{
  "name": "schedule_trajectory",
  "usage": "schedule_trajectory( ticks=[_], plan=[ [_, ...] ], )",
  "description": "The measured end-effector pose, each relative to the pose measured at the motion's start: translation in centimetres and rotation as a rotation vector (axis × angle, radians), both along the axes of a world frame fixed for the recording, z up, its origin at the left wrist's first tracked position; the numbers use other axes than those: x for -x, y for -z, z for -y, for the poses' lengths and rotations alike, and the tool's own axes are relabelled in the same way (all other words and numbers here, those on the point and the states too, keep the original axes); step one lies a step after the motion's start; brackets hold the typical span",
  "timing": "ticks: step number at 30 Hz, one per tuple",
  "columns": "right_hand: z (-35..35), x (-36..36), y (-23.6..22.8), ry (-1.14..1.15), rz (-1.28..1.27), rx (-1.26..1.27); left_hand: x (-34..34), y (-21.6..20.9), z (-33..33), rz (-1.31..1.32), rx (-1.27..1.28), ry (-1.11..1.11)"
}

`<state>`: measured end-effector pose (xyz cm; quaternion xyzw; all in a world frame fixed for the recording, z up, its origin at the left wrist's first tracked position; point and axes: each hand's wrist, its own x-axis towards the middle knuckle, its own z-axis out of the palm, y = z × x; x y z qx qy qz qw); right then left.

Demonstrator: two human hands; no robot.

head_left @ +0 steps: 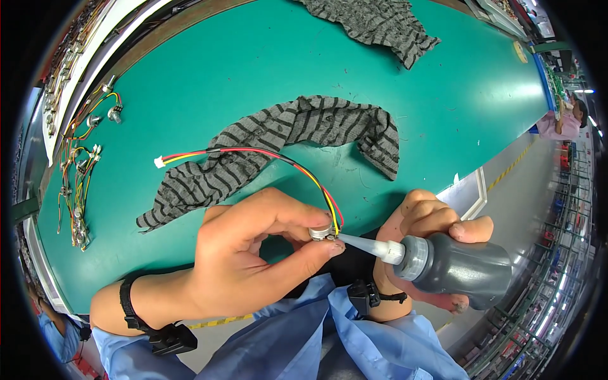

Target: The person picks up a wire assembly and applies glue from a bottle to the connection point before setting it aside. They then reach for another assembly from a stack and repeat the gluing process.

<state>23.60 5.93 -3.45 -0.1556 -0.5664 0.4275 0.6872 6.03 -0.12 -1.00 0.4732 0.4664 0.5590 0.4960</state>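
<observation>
Between the thumb and fingertips of my left hand [253, 247] is a small round metal potentiometer [321, 233]. Red, yellow and black wires [278, 155] rise from it and arc left to a white plug [159, 163]. My right hand [424, 218] is wrapped around a dark squeeze bottle [468, 269] lying on its side. Its pale tapered nozzle [364, 243] points left, with the tip at the potentiometer's wire end; whether it touches, I cannot tell. Just beyond my hands, a grey and black striped cloth sleeve [297, 120] lies curved on the green table.
Several wired potentiometers [79, 164] lie along the left of the green table [202, 76], beside a white tray [60, 120] of similar parts. A second striped cloth [386, 25] lies at the far edge. A blue bin [543, 82] stands far right, near another person [563, 123].
</observation>
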Motion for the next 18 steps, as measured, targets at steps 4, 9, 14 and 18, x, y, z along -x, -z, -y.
schedule_trajectory(
  ticks=[4,9,14,18],
  plan=[
    [0.1,0.1,0.0,0.008,-0.001,0.006,0.1,0.0,0.1,-0.008,0.001,0.000],
    [0.0,0.0,0.1,0.033,0.009,-0.008,0.2,0.0,-0.1,-0.027,-0.027,0.008],
    [0.0,-0.1,0.1,0.027,0.018,-0.011,1.3,-0.5,0.0,-0.052,-0.009,0.199],
    [0.1,-0.1,0.2,0.015,0.007,-0.001,1.3,-0.5,0.0,-0.055,-0.014,0.196]
  ],
)
